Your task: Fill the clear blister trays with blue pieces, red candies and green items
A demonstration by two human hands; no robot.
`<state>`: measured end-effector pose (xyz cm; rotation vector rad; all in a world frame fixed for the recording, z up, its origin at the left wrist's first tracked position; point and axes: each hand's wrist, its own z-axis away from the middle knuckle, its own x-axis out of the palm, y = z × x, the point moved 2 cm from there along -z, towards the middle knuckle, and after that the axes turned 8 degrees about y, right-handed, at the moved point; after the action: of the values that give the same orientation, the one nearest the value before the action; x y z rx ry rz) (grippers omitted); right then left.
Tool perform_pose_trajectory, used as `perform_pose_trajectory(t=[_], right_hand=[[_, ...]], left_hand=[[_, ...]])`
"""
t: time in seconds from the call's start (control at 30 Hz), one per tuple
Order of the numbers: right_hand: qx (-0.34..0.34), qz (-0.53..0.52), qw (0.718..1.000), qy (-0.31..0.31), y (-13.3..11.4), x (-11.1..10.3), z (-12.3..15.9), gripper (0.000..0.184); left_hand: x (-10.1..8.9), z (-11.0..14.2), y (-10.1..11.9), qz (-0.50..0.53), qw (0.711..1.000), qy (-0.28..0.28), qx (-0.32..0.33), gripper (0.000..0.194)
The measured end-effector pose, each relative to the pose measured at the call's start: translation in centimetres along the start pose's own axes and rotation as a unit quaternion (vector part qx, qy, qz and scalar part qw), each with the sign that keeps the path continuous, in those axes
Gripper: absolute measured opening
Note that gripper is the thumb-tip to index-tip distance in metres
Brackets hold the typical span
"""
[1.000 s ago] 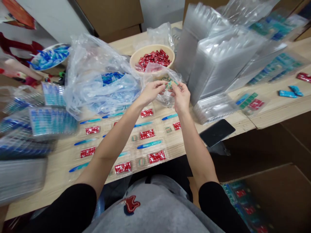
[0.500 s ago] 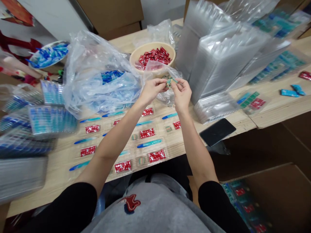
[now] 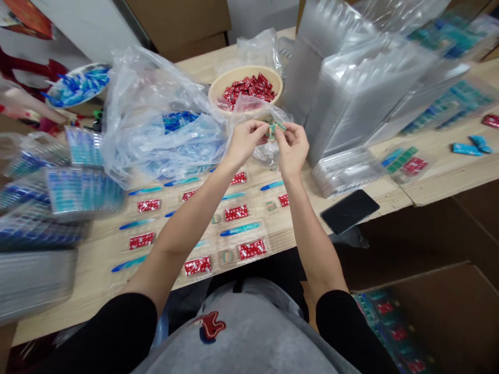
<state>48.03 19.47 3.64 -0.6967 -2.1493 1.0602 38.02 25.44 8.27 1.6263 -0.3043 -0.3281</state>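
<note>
My left hand and my right hand pinch a small green-and-teal packet between their fingertips. A clear plastic bag bunches just behind my hands, close to the right one. Beyond it stands a beige bowl of red sachets. Below my forearms, an open clear blister tray lies on the wooden table, holding red packets, blue pens and small green packets.
Stacks of clear blister trays rise on the right. A black phone lies near the table edge. At the left are a large plastic bag of blue items and filled trays. A cardboard box sits below right.
Both hands sit slightly higher in the picture, still pinching the small packet. The view has shifted slightly, and nothing on the table has visibly moved.
</note>
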Motion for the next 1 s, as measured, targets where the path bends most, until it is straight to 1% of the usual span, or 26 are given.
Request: perform_pose_trajectory(t=[0.1,0.2,0.3,0.47,0.57,0.67,0.73,0.87,1.0], right_hand=[[-0.04,0.014,0.999,0.015,0.3,-0.1,0.0,0.02],[-0.061,0.031,0.997,0.021,0.3,-0.1,0.1,0.02],[-0.047,0.05,0.998,0.015,0.2,0.0,0.2,0.025],[-0.043,0.078,0.996,-0.002,0.5,-0.1,0.0,0.03],[-0.036,0.057,0.998,-0.001,1.1,-0.2,-0.3,0.034],[-0.022,0.015,1.0,0.002,1.6,-0.1,-0.6,0.041],[-0.008,-0.008,1.0,-0.017,1.7,-0.1,-0.6,0.044],[0.028,-0.023,0.998,-0.058,1.7,-0.1,-0.3,0.043],[0.031,-0.032,0.998,-0.047,1.9,-0.4,-0.3,0.041]], left_hand=[[-0.2,0.2,0.3,0.015,0.999,-0.009,-0.03,0.012],[-0.3,-0.1,0.4,0.014,1.0,-0.002,-0.02,0.014],[-0.1,-0.4,0.3,0.012,1.0,0.009,-0.007,0.018],[0.2,-0.4,0.0,0.022,0.999,-0.012,0.02,0.015],[0.1,-0.5,-0.1,0.014,0.998,-0.032,0.05,0.007],[-0.1,-0.8,-0.4,0.003,0.996,-0.042,0.073,0.008],[-0.3,-1.0,-0.7,-0.002,0.996,-0.037,0.081,0.008],[-0.4,-1.1,-1.0,-0.02,0.994,-0.03,0.102,0.012],[-0.5,-0.9,-1.2,-0.036,0.992,-0.031,0.117,0.011]])
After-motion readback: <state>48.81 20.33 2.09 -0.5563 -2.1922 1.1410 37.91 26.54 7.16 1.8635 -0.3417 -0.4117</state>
